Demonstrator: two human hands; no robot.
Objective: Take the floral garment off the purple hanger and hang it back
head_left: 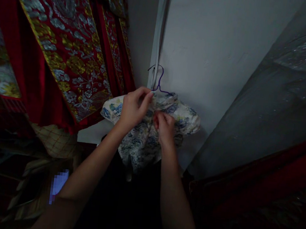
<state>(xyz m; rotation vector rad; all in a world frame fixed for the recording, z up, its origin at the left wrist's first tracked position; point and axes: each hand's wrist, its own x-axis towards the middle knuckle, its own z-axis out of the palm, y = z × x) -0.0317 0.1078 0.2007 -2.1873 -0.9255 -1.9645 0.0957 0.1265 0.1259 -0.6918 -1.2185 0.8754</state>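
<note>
A short-sleeved floral shirt [189, 118], white with blue and yellow print, hangs from a purple hanger [159, 82] against the wall. At the collar on the left side, my left hand [135, 106] has its thumb and fingers closed on the shirt's edge. My right hand [166, 126] is curled closed on the front opening, a little lower and to the right. The fingers cover the bit of cloth they grip, and whether a button is between them cannot be made out. Below, the shirt's hem runs into dark shadow.
Red embroidered cloth [73, 62] with gold and silver pattern hangs at the left. A pale strip [160, 28] runs down the wall to the hanger's hook. Clear plastic sheeting [270, 94] covers the right side. Dim wooden furniture [30, 174] stands at lower left.
</note>
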